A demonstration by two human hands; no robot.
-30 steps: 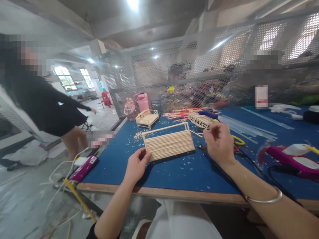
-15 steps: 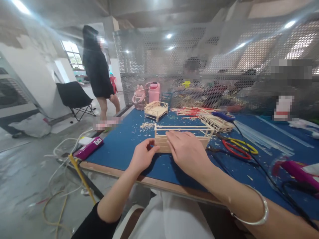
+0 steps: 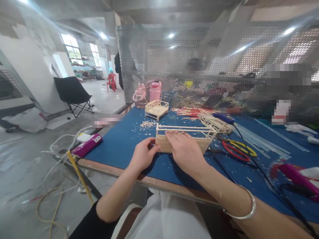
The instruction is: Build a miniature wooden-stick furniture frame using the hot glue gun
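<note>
A small model made of pale wooden sticks (image 3: 203, 144) stands on its side on the blue tabletop, its slatted panel facing me and its open rails on top. My left hand (image 3: 144, 154) is closed on the model's left end, thumb at the near lower corner, other fingers partly hidden behind. My right hand (image 3: 186, 151) lies flat across the panel, fingers stretched up and left; its thumb is hidden. Behind the model, a finished-looking miniature bed frame (image 3: 157, 110) of the same sticks sits near a scatter of wood bits (image 3: 148, 124).
Red-tipped sticks (image 3: 189, 112), another stick model (image 3: 216, 124) and red-and-yellow-handled pliers (image 3: 240, 149) lie to the right. Clear glue sticks (image 3: 261, 141) and a purple glue gun (image 3: 296, 179) with its cable are farther right. A purple power strip (image 3: 87, 146) sits left. Mesh (image 3: 159, 49) stands behind.
The person in black has walked from the left to behind the mesh edge, mostly out of sight. My hands keep nearly the same place on the model; the view shifts slightly.
</note>
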